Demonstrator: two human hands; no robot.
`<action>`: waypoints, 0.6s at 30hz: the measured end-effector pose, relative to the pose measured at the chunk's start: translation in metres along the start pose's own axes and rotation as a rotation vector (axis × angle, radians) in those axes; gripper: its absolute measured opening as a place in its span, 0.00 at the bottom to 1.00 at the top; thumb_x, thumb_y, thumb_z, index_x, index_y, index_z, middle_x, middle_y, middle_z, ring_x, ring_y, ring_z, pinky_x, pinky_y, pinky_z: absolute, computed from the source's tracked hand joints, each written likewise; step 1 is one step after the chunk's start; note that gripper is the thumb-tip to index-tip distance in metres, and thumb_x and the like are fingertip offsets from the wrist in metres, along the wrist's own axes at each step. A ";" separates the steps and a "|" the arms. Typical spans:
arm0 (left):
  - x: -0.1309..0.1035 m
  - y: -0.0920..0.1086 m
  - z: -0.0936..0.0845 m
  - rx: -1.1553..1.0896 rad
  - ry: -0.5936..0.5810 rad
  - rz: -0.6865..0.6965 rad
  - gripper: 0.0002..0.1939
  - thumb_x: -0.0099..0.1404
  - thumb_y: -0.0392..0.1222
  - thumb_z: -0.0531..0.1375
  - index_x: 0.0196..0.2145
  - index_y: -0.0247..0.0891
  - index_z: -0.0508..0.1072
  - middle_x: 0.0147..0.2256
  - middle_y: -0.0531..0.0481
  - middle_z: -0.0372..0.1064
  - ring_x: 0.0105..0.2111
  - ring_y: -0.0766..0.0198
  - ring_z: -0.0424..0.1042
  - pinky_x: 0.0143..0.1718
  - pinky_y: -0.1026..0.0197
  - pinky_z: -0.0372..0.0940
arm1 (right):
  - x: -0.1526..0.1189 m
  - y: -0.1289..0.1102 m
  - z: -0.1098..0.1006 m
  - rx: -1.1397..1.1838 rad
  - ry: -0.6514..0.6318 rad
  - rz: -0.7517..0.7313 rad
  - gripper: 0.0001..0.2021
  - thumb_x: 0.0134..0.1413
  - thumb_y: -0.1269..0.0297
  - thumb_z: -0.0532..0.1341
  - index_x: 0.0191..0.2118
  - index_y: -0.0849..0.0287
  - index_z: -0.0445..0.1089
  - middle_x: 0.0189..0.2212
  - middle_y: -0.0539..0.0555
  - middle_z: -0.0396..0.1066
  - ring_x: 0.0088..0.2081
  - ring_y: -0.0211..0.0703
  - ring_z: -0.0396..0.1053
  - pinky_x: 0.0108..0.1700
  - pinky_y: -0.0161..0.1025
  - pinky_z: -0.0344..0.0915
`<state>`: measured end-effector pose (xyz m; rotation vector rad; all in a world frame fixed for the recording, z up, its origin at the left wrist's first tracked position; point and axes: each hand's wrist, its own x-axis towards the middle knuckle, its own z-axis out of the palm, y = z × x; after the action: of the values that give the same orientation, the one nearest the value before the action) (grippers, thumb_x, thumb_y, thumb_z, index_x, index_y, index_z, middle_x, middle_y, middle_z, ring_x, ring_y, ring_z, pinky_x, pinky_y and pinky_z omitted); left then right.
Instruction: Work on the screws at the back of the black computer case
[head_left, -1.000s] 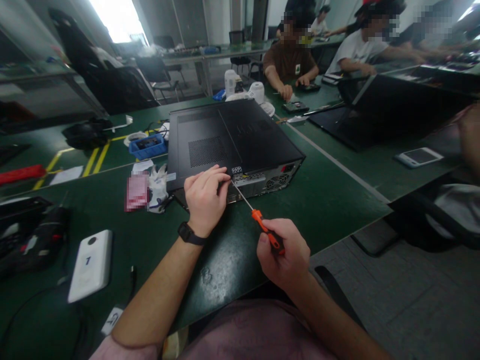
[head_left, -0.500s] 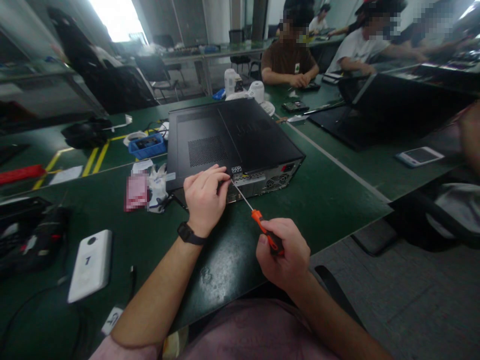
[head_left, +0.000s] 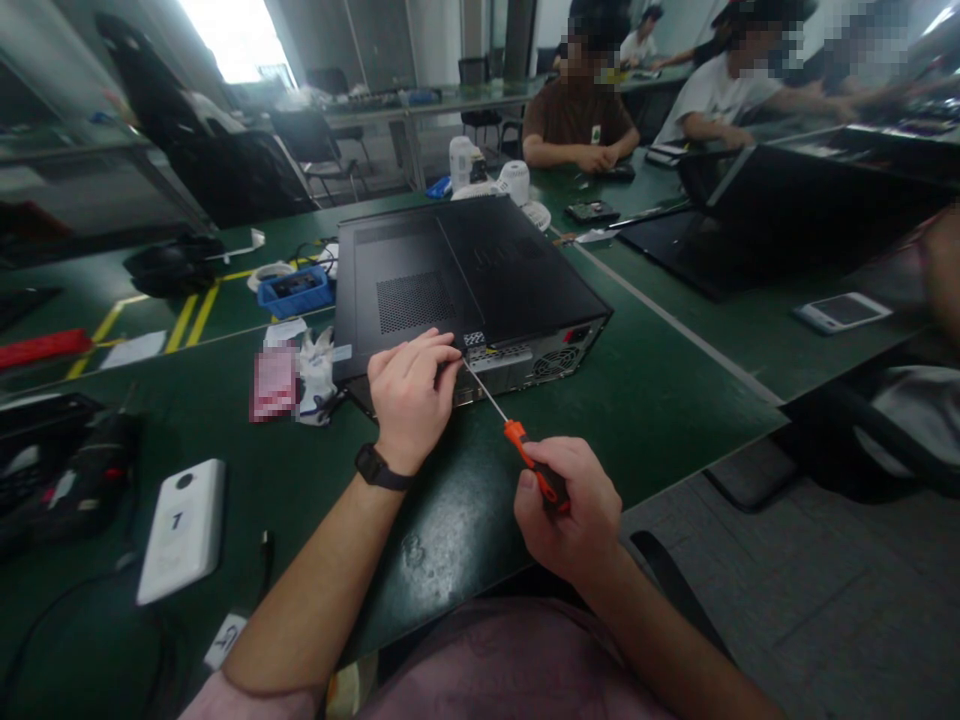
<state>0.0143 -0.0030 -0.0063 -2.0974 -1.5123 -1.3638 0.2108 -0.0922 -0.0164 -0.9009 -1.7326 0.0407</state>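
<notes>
**Computer case (head_left: 517, 275) closed, screwdriver (head_left: 517, 433) at its rear edge**

On the green table (head_left: 664, 425), your case lies flat and shut, no part visibly taken off. Your left hand (head_left: 412, 395) rests at the rear edge, fingers bunched by the screwdriver tip; whether they pinch anything, I cannot tell. Your right hand (head_left: 576, 505) grips the screwdriver's handle. Work there looks unfinished; any screw at the tip is hidden.

The black computer case (head_left: 517, 270) lies flat, perforated panel upward, with the orange-and-black screwdriver (head_left: 515, 431) angled toward the case's fan-fitted rear face, shaft tip at that face's upper edge.
</notes>
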 end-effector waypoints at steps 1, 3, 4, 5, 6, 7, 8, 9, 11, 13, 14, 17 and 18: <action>0.000 0.000 0.000 0.003 0.001 0.001 0.04 0.72 0.38 0.62 0.39 0.45 0.77 0.48 0.49 0.83 0.54 0.53 0.80 0.56 0.46 0.63 | 0.000 0.000 0.000 0.000 -0.001 -0.003 0.15 0.58 0.75 0.61 0.50 0.55 0.69 0.37 0.54 0.77 0.36 0.44 0.77 0.37 0.42 0.77; 0.001 0.000 0.000 0.010 0.003 0.006 0.03 0.72 0.38 0.62 0.39 0.45 0.77 0.48 0.49 0.83 0.54 0.53 0.80 0.56 0.47 0.63 | -0.001 0.000 0.000 0.002 -0.007 -0.005 0.16 0.58 0.75 0.61 0.50 0.55 0.69 0.37 0.54 0.76 0.36 0.44 0.77 0.37 0.41 0.77; 0.001 0.001 -0.001 0.014 0.004 0.008 0.03 0.72 0.38 0.63 0.39 0.45 0.77 0.48 0.49 0.83 0.54 0.53 0.80 0.56 0.47 0.63 | -0.001 0.000 -0.001 0.003 -0.012 -0.001 0.16 0.58 0.75 0.61 0.51 0.55 0.69 0.37 0.54 0.76 0.36 0.44 0.77 0.37 0.41 0.77; 0.001 0.001 -0.001 0.016 0.006 0.012 0.03 0.72 0.38 0.63 0.39 0.45 0.77 0.48 0.49 0.83 0.54 0.53 0.80 0.55 0.47 0.63 | -0.001 0.000 -0.001 0.004 -0.016 0.000 0.16 0.58 0.75 0.61 0.51 0.55 0.69 0.37 0.54 0.76 0.36 0.44 0.77 0.37 0.41 0.77; 0.001 0.001 -0.001 0.017 0.008 0.017 0.03 0.72 0.38 0.63 0.39 0.44 0.77 0.48 0.49 0.83 0.54 0.53 0.80 0.55 0.47 0.62 | -0.002 0.000 -0.001 0.006 -0.018 0.002 0.16 0.58 0.75 0.61 0.51 0.55 0.69 0.37 0.54 0.76 0.36 0.44 0.77 0.37 0.41 0.76; 0.001 0.001 -0.001 0.018 0.011 0.022 0.03 0.72 0.38 0.62 0.39 0.44 0.77 0.48 0.49 0.83 0.54 0.54 0.80 0.55 0.48 0.62 | -0.002 0.000 -0.001 0.008 -0.019 0.003 0.16 0.58 0.75 0.62 0.51 0.55 0.69 0.37 0.54 0.76 0.36 0.44 0.77 0.37 0.41 0.76; 0.001 0.001 -0.001 0.019 0.012 0.025 0.03 0.72 0.38 0.62 0.39 0.44 0.77 0.48 0.49 0.83 0.54 0.54 0.80 0.55 0.48 0.62 | -0.003 0.000 -0.001 0.008 -0.021 0.006 0.16 0.58 0.75 0.62 0.51 0.55 0.70 0.37 0.54 0.76 0.36 0.44 0.76 0.38 0.41 0.76; 0.001 0.001 -0.001 0.020 0.012 0.027 0.03 0.72 0.38 0.62 0.39 0.43 0.77 0.48 0.49 0.83 0.54 0.55 0.80 0.55 0.48 0.62 | -0.003 0.000 -0.001 0.009 -0.027 0.010 0.16 0.57 0.75 0.62 0.51 0.55 0.70 0.37 0.54 0.76 0.36 0.44 0.76 0.38 0.41 0.76; 0.001 0.001 -0.001 0.020 0.008 0.024 0.03 0.72 0.38 0.62 0.39 0.43 0.77 0.48 0.49 0.83 0.54 0.55 0.80 0.56 0.49 0.61 | -0.003 0.001 -0.001 0.012 -0.031 0.020 0.17 0.57 0.75 0.62 0.51 0.54 0.70 0.37 0.54 0.76 0.37 0.44 0.77 0.38 0.42 0.76; 0.000 0.000 -0.001 0.015 0.005 0.019 0.03 0.72 0.38 0.62 0.39 0.43 0.77 0.48 0.49 0.83 0.54 0.55 0.79 0.57 0.48 0.61 | -0.003 0.000 -0.002 0.014 -0.032 0.022 0.17 0.57 0.75 0.62 0.51 0.53 0.70 0.37 0.54 0.76 0.37 0.44 0.76 0.38 0.42 0.76; 0.000 0.000 -0.001 0.010 0.005 0.018 0.03 0.72 0.38 0.62 0.39 0.43 0.77 0.48 0.49 0.83 0.55 0.54 0.79 0.57 0.48 0.61 | -0.003 0.000 -0.002 0.014 -0.032 0.021 0.17 0.57 0.75 0.61 0.51 0.53 0.70 0.37 0.54 0.75 0.36 0.44 0.76 0.38 0.42 0.76; 0.000 0.000 0.000 0.013 0.005 0.018 0.04 0.72 0.38 0.62 0.40 0.43 0.78 0.48 0.49 0.83 0.54 0.55 0.79 0.57 0.49 0.61 | -0.004 0.001 -0.003 0.017 -0.039 0.017 0.17 0.58 0.75 0.61 0.51 0.54 0.69 0.37 0.54 0.74 0.36 0.44 0.75 0.38 0.42 0.75; 0.000 0.000 0.000 0.021 0.003 0.016 0.04 0.72 0.38 0.62 0.40 0.43 0.78 0.48 0.49 0.83 0.54 0.54 0.79 0.56 0.49 0.61 | -0.004 0.001 -0.003 0.021 -0.040 0.020 0.17 0.58 0.75 0.61 0.51 0.54 0.69 0.37 0.54 0.74 0.36 0.44 0.75 0.38 0.42 0.75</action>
<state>0.0144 -0.0037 -0.0063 -2.0903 -1.4984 -1.3392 0.2138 -0.0951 -0.0192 -0.9081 -1.7571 0.0902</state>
